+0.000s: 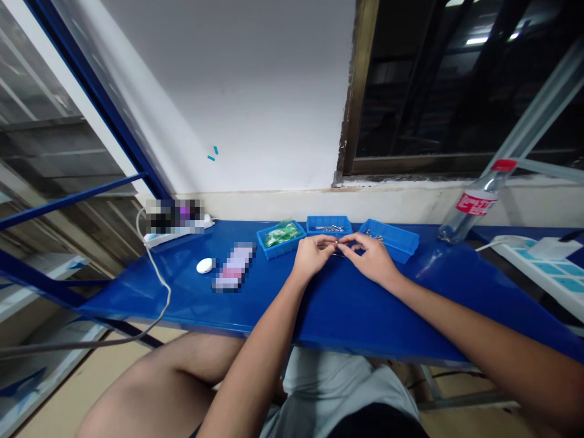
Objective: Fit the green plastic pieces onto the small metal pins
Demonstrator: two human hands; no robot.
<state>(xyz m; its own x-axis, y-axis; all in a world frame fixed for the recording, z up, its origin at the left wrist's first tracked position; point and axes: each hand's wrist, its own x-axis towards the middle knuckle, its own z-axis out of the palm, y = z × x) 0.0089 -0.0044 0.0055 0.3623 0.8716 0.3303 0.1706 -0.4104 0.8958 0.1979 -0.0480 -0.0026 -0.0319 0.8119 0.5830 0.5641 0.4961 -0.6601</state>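
My left hand (313, 255) and my right hand (368, 258) meet over the blue table, fingertips pinched together around a small metal piece (336, 244) too tiny to name. Just behind them stands a blue bin (327, 221) with several thin metal parts in it. Beyond my right hand is another blue bin (398, 241), holding some small metal pieces at its left end and partly covered by the hand. To the left of my left hand, a third blue bin (279, 248) holds green plastic packets (283, 233).
A pixelated flat object (235, 267) and a white round case (205, 266) lie on the table (274, 298) at left. Power strips sit at the left (177, 231) and right (547, 267) ends. A red-capped bottle (474, 204) stands near the wall; a grey cable (168, 292) crosses the left edge.
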